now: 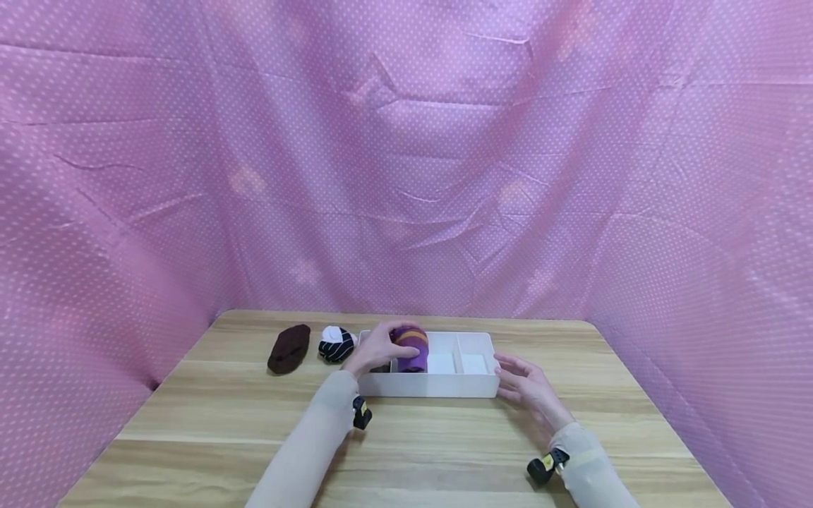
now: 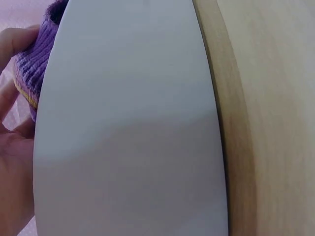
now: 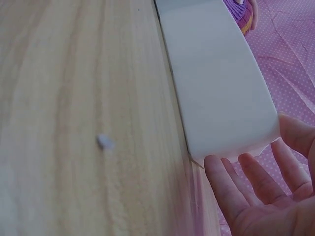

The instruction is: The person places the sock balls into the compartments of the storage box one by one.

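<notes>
My left hand (image 1: 376, 347) holds a rolled purple sock (image 1: 413, 351) with yellow bands, fingers over its far side and thumb on the near side. It sits at a left-of-middle compartment of the white divided box (image 1: 438, 386). In the left wrist view the box wall (image 2: 128, 98) hides part of the sock's ribbed knit (image 2: 37, 64). At the box's right end, my right hand (image 1: 530, 386) touches the wall with spread, fairly straight fingers (image 3: 261, 179). Something dark (image 1: 382, 367) shows in the leftmost compartment beneath the left hand.
Left of the box lie a black-and-white striped sock bundle (image 1: 336, 343) and a dark brown one (image 1: 289, 349). The wooden table (image 1: 438, 451) carries them all. Pink dotted cloth (image 1: 406, 176) hangs around its back and sides. A small pale speck (image 3: 105, 142) appears on the wood.
</notes>
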Action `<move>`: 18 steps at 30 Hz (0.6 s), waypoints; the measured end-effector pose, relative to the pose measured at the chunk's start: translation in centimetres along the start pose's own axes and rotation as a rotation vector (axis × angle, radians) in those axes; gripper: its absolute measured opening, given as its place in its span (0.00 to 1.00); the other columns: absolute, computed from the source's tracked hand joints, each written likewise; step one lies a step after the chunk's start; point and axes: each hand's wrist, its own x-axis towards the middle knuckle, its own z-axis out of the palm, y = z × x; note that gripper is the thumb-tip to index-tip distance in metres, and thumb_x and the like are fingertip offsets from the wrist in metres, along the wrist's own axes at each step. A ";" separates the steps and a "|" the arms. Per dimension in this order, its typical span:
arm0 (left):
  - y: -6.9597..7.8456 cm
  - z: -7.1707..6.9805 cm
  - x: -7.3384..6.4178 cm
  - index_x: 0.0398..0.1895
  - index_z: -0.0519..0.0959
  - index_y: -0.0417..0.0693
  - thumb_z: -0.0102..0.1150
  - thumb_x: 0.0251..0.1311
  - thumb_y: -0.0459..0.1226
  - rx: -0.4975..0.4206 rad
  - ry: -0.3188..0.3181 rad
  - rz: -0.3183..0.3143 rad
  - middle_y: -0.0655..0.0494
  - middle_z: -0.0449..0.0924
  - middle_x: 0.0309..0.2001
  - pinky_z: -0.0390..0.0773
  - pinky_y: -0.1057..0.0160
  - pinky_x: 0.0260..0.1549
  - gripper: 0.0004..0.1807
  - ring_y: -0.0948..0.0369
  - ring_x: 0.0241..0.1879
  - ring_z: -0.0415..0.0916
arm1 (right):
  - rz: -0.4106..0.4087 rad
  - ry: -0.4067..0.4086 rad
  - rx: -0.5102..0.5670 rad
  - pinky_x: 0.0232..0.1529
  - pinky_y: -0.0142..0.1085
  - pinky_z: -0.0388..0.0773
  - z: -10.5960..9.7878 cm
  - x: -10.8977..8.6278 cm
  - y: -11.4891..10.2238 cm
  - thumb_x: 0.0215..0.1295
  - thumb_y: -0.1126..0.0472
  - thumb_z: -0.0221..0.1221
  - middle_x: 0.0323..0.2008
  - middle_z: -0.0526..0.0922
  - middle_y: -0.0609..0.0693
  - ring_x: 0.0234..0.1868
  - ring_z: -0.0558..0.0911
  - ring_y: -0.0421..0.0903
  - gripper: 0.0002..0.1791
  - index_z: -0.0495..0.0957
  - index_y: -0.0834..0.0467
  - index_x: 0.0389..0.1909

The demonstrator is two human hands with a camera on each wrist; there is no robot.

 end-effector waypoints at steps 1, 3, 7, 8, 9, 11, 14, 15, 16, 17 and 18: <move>0.0 0.0 0.0 0.56 0.79 0.65 0.74 0.50 0.42 0.005 -0.003 -0.010 0.52 0.79 0.53 0.78 0.53 0.50 0.27 0.54 0.50 0.77 | -0.001 -0.004 -0.008 0.59 0.47 0.77 0.0 0.0 0.0 0.69 0.61 0.59 0.69 0.64 0.68 0.54 0.80 0.48 0.33 0.60 0.64 0.71; 0.1 0.0 0.1 0.57 0.78 0.65 0.73 0.50 0.43 0.005 -0.009 -0.024 0.51 0.79 0.54 0.78 0.53 0.50 0.27 0.54 0.50 0.76 | 0.003 0.005 -0.009 0.58 0.46 0.78 0.0 0.1 0.0 0.68 0.62 0.59 0.69 0.64 0.68 0.53 0.80 0.47 0.32 0.61 0.64 0.71; 0.1 0.0 0.1 0.58 0.77 0.59 0.74 0.50 0.42 -0.009 -0.011 -0.038 0.48 0.78 0.55 0.78 0.52 0.50 0.29 0.53 0.51 0.76 | 0.007 0.010 -0.007 0.57 0.46 0.78 0.0 0.1 0.0 0.68 0.63 0.59 0.69 0.65 0.67 0.53 0.81 0.47 0.31 0.63 0.63 0.70; 0.1 0.0 0.1 0.59 0.77 0.57 0.74 0.49 0.42 -0.011 -0.010 -0.038 0.48 0.78 0.55 0.78 0.52 0.50 0.30 0.52 0.51 0.76 | 0.007 0.010 -0.006 0.57 0.46 0.78 0.0 0.1 0.0 0.68 0.63 0.59 0.68 0.65 0.67 0.52 0.81 0.47 0.31 0.63 0.63 0.70; 0.0 0.0 0.0 0.59 0.77 0.56 0.74 0.49 0.42 -0.010 -0.008 -0.036 0.47 0.78 0.55 0.78 0.52 0.50 0.31 0.52 0.51 0.77 | 0.006 0.010 -0.005 0.57 0.46 0.78 0.0 0.1 0.0 0.68 0.63 0.59 0.68 0.66 0.67 0.52 0.81 0.47 0.31 0.63 0.63 0.70; 0.0 0.0 0.0 0.59 0.78 0.55 0.76 0.47 0.42 -0.012 -0.002 -0.032 0.48 0.78 0.55 0.78 0.52 0.50 0.31 0.52 0.50 0.77 | 0.003 0.009 0.000 0.57 0.46 0.78 0.0 0.1 0.1 0.68 0.63 0.59 0.68 0.66 0.67 0.52 0.81 0.48 0.32 0.62 0.63 0.70; -0.1 0.0 -0.1 0.56 0.80 0.57 0.77 0.45 0.42 -0.007 0.010 -0.029 0.50 0.80 0.53 0.78 0.53 0.50 0.30 0.53 0.49 0.77 | -0.003 0.010 0.003 0.57 0.46 0.78 0.1 0.1 0.1 0.68 0.63 0.60 0.67 0.66 0.67 0.52 0.81 0.48 0.32 0.62 0.64 0.70; -0.2 0.0 -0.2 0.55 0.80 0.58 0.77 0.44 0.42 0.000 0.011 -0.030 0.51 0.80 0.53 0.78 0.53 0.50 0.30 0.54 0.49 0.77 | 0.001 0.019 0.011 0.57 0.46 0.79 0.1 0.0 0.2 0.67 0.63 0.61 0.67 0.67 0.66 0.51 0.82 0.48 0.32 0.64 0.63 0.70; -0.3 0.1 -0.2 0.54 0.81 0.58 0.78 0.44 0.43 0.007 0.010 -0.033 0.51 0.80 0.53 0.78 0.54 0.50 0.29 0.54 0.49 0.77 | 0.002 0.022 0.012 0.56 0.46 0.79 0.1 0.0 0.2 0.66 0.64 0.61 0.67 0.67 0.66 0.51 0.82 0.48 0.32 0.64 0.63 0.69; -0.3 0.1 -0.3 0.54 0.81 0.59 0.78 0.44 0.43 0.014 0.010 -0.039 0.52 0.81 0.52 0.78 0.54 0.50 0.29 0.55 0.49 0.77 | 0.007 0.031 0.017 0.56 0.46 0.79 0.1 0.0 0.2 0.65 0.64 0.62 0.66 0.67 0.66 0.51 0.82 0.48 0.32 0.65 0.62 0.69; -0.3 0.1 -0.3 0.54 0.81 0.60 0.78 0.44 0.43 0.022 0.007 -0.046 0.52 0.81 0.52 0.78 0.55 0.50 0.29 0.55 0.48 0.77 | 0.009 0.031 0.016 0.55 0.46 0.79 0.1 0.0 0.2 0.65 0.64 0.62 0.67 0.67 0.66 0.50 0.82 0.48 0.32 0.65 0.62 0.69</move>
